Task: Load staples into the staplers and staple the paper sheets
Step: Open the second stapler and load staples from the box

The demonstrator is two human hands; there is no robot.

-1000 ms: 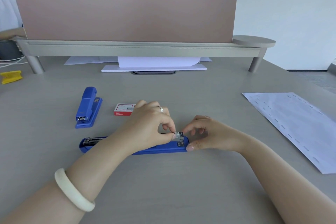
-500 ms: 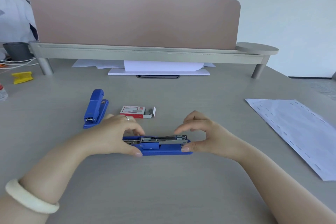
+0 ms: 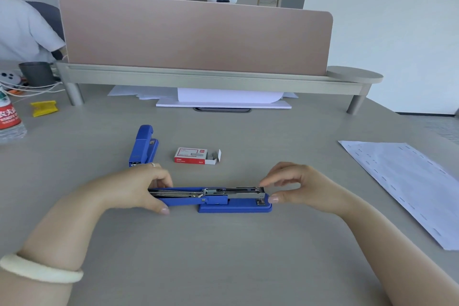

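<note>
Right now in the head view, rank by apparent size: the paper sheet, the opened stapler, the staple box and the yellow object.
1. Paper sheet
2. Opened stapler
3. Staple box
4. Yellow object, which lies farther from the camera, so its place after the box is unsure.

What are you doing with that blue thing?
A person is loading an opened blue stapler on the desk. The left hand holds its flipped-back top, and the right hand steadies the metal staple channel at the front. An open staple box and a second, closed stapler lie behind. The paper sheets wait at the right.
</note>
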